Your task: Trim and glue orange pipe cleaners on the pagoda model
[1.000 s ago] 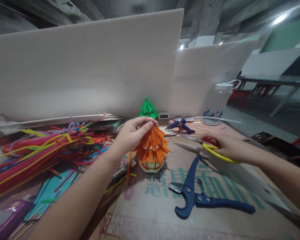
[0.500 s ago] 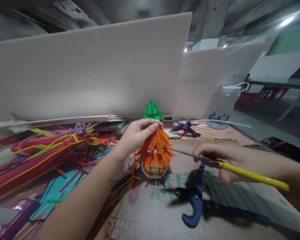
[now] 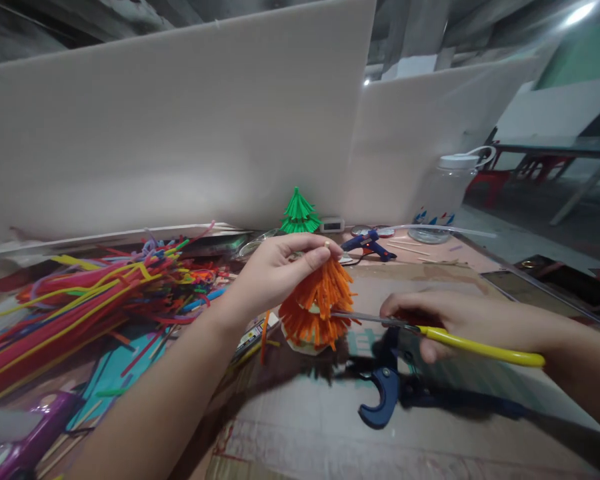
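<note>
Fingertips of the left hand (image 3: pixel 283 267) pinch the orange tree (image 3: pixel 327 283) by its peak, fringe (image 3: pixel 313 330) just below them, while the right hand (image 3: pixel 455 317) curls its fingers around yellow-handled scissors (image 3: pixel 485 345), blade across the fringe, above shadowed, illegible green printing (image 3: pixel 364 343).

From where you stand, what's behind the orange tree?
Past the orange tree and left hand, a green tree shows its upper part against a pale panel. Its base is hidden, as is whatever sits directly behind the orange tree.
</note>
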A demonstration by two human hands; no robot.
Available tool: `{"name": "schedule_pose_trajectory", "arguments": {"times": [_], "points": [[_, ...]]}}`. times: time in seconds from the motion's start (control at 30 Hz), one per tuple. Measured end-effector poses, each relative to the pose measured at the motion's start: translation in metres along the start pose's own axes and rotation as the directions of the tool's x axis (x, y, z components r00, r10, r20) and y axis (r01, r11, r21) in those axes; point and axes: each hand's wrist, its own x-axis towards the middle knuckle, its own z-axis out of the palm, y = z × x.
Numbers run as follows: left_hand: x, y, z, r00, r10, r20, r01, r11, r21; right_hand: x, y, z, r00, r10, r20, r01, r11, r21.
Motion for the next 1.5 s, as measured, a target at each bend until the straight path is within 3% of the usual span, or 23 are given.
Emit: {"name": "schedule_pose_trajectory", "arguments": {"times": [0.17,0.5,0.77,1.33,1.5], "points": [[-0.004,0.010,0.011,0.997,0.076,0.027,-0.076,0.997,-0.013,-0.001,-0.011,0.008,0.999,-0.035,0.035,0.031,0.993,0.110],[-0.004,0.014,0.019,0.997,0.073,0.019,-0.073,0.997,-0.025,0.004,-0.013,0.016,0.997,-0.058,0.048,0.043,0.959,0.281],[-0.006,0.014,0.021,0.997,0.072,0.022,-0.072,0.997,-0.013,0.006,-0.013,0.013,0.993,-0.101,0.057,0.086,0.973,0.215],[-0.004,0.010,0.021,0.998,0.054,0.011,-0.053,0.997,-0.062,0.006,-0.025,0.017,0.999,0.037,-0.024,-0.034,0.995,0.098],[-0.002,0.002,0.017,0.998,0.031,-0.046,-0.034,0.998,-0.052,0.003,-0.026,0.016,1.000,-0.029,-0.003,0.029,1.000,-0.011]]}}
